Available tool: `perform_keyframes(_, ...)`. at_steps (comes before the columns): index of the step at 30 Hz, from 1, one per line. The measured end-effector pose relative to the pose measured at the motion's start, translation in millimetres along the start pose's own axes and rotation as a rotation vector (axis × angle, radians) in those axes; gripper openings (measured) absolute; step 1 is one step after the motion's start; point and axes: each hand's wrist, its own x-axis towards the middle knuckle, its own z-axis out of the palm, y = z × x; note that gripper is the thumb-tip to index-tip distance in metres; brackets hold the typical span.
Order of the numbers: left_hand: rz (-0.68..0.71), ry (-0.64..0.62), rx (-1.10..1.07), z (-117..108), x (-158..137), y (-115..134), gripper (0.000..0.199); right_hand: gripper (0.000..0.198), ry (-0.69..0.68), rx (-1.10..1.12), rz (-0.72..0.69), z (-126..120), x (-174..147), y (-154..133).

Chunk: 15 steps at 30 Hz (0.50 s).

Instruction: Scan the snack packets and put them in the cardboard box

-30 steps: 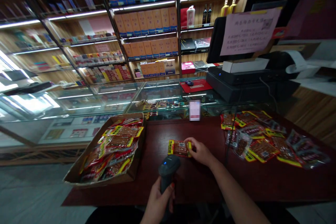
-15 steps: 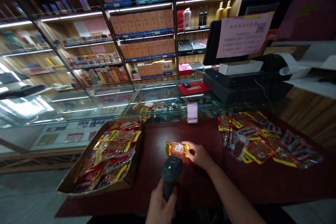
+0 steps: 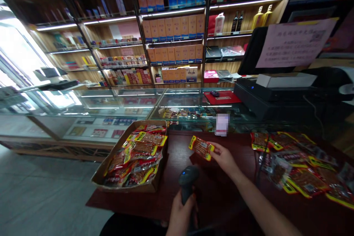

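Note:
My left hand [image 3: 182, 206] is wrapped around the handle of a dark barcode scanner [image 3: 188, 177], whose head shows a small blue light. Above the table, my right hand [image 3: 225, 158] pinches one end of a red and yellow snack packet [image 3: 201, 148] with brown sticks showing through its clear front. The packet is tilted, its far left corner raised. To the left stands a cardboard box [image 3: 163, 182] full of similar packets [image 3: 141, 151]. More packets [image 3: 305, 180] lie in a loose pile on the right side of the table.
Behind the dark red table [image 3: 177, 138] runs a glass display counter [image 3: 132, 99]. A monitor with a paper sign [image 3: 297, 42] and a black cash drawer [image 3: 257, 97] stand at the right. A red mat [image 3: 229, 97] holds a mouse. Shelves of boxed bottles line the wall.
My view has swung left. The packet has tilted and lifted away from the scanner, still in my right hand. The scanner's light has gone from green to blue.

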Motion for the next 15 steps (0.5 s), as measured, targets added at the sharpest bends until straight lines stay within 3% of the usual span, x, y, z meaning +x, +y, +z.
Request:
perform_keyframes(3,0.002,0.026,-0.054,0.1,2.0,-1.8,0.059,0.051,-0.077,0.109,0.038,51.9,30.9,-32.6)
perform_keyframes(6,0.023,0.016,-0.067,0.9,1.0,0.6,0.057,0.049,-0.165,0.164,0.068,122.8,62.8,-67.2)
perform_keyframes(8,0.042,0.024,-0.062,-0.3,0.0,1.9,0.053,0.046,-0.238,0.105,0.080,167.1,79.5,-84.8)
perform_keyframes(10,0.057,0.038,-0.060,-2.2,-0.1,2.3,0.051,0.045,-0.264,0.051,0.088,195.9,90.9,-92.5)
perform_keyframes(12,0.060,0.046,-0.064,-3.7,0.6,2.2,0.053,0.043,-0.238,-0.014,0.090,200.0,95.6,-88.6)
perform_keyframes(15,0.047,0.048,-0.076,-3.8,2.0,2.0,0.060,0.041,-0.091,-0.156,0.082,152.2,86.3,-67.9)
